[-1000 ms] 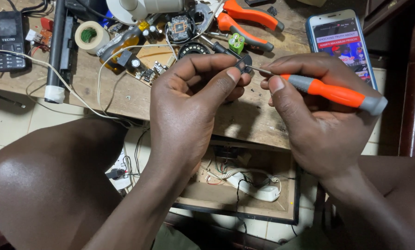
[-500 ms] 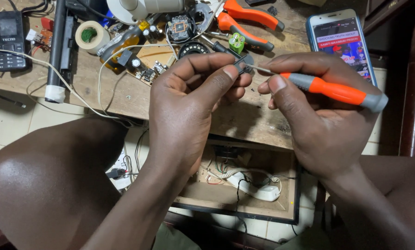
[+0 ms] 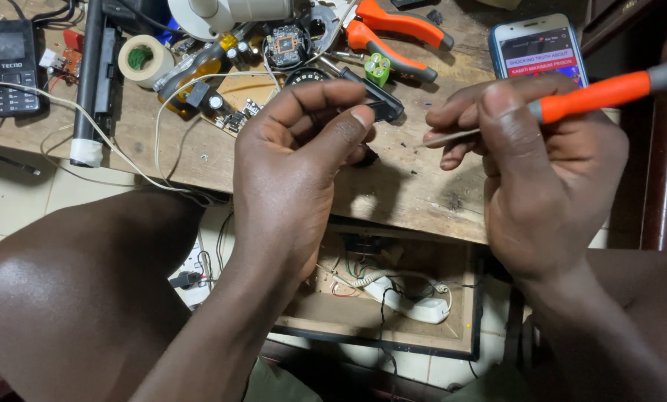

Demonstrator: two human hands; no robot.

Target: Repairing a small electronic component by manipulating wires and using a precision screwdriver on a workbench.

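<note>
My left hand (image 3: 303, 149) pinches a small dark part (image 3: 382, 108) between thumb and fingertips, just above the worn wooden bench (image 3: 415, 193). My right hand (image 3: 542, 171) grips a screwdriver with an orange handle (image 3: 594, 93); its thin metal shaft (image 3: 445, 138) points left toward the left hand, with a gap between tip and part. Most of the small part is hidden by my fingers.
On the bench lie orange-handled pliers (image 3: 393, 26), a lit smartphone (image 3: 538, 48), a roll of tape (image 3: 143, 59), a small circuit board (image 3: 225, 100), a dark keypad phone (image 3: 10, 67) and white wires. An open wooden drawer (image 3: 393, 298) with cables and a white power strip sits below.
The right hand drew the screwdriver away to the right and raised its handle, so the tip no longer touches the small part. The left hand kept its pinch.
</note>
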